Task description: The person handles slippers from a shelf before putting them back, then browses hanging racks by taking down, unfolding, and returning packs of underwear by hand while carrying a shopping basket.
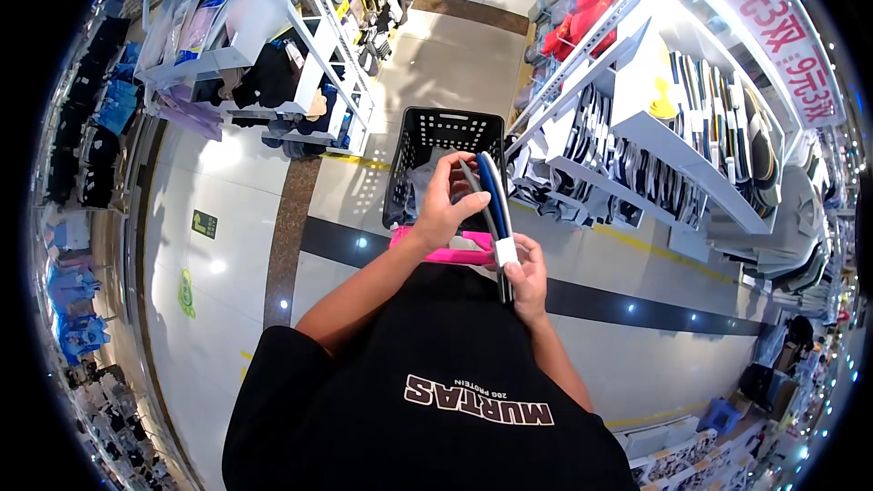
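In front of my chest I hold a banded bundle of folded socks (496,200) in grey, blue and dark colours, with a white paper band around its lower part. My left hand (447,205) has its thumb and fingers at the upper end, pinching the grey layer. Lower down, my right hand (527,280) is closed around the banded end. Just beyond the socks stands a black shopping basket (452,118) with a pink handle (459,256). Something pale, like clear wrapping, lies inside it; my hands hide part of the basket.
White shelves (655,118) packed with upright bundles of socks stand at the right, under a red-lettered price sign (773,27). Another white rack (218,59) with garments is at the left. A person in red (587,18) is beyond the right shelves. Tiled aisle floor (227,191) runs between them.
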### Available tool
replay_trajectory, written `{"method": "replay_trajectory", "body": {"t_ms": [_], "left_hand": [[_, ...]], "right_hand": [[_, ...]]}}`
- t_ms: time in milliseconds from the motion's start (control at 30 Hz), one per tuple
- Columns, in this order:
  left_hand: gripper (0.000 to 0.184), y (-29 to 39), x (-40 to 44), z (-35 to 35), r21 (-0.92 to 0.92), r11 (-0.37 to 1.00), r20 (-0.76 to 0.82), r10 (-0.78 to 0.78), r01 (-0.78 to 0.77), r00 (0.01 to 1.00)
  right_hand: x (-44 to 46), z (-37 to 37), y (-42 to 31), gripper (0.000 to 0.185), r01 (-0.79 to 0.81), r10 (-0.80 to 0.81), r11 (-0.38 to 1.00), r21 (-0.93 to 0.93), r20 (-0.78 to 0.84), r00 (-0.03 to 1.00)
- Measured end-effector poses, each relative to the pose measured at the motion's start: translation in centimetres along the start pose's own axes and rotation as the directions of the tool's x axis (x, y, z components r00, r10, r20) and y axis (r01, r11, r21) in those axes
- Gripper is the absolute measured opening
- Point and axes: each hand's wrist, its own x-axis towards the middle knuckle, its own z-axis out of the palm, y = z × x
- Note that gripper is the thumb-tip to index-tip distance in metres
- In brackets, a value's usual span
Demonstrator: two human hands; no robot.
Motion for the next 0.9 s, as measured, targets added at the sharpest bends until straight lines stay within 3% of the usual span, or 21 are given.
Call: {"method": "replay_trajectory", "body": {"t_ms": [167,533,800,833,900], "left_hand": [[0.057,0.5,0.5,-0.4,-0.015,0.997,0.007,-0.076,0.077,0.997],[0.049,1.8,1.1,-1.0,-0.009,0.994,0.114,-0.106,0.108,0.988],[0.052,1.7,1.2,-2.5,0.026,0.999,0.208,-0.041,0.037,0.977],[0.056,1.7,1.2,-2.5,0.07,0.997,0.207,-0.021,0.007,0.978],[0.058,1.2,1.0,-1.7,-0.013,1.0,0.137,-0.006,0.007,0.991]], "right_hand": [[-0.2,1.0,-0.5,0.066,0.016,-0.018,0.998,-0.06,-0.035,0.999],[0.0,-0.2,1.6,0.063,0.003,-0.001,0.994,0.109,-0.024,1.0],[-0.1,0.2,0.0,0.058,-0.051,0.047,0.995,0.087,0.045,0.998],[-0.1,0.4,-0.4,0.057,-0.059,0.058,0.996,0.061,0.025,0.998],[-0.2,0.0,-0.2,0.057,-0.053,0.052,0.997,0.056,0.032,0.998]]}}
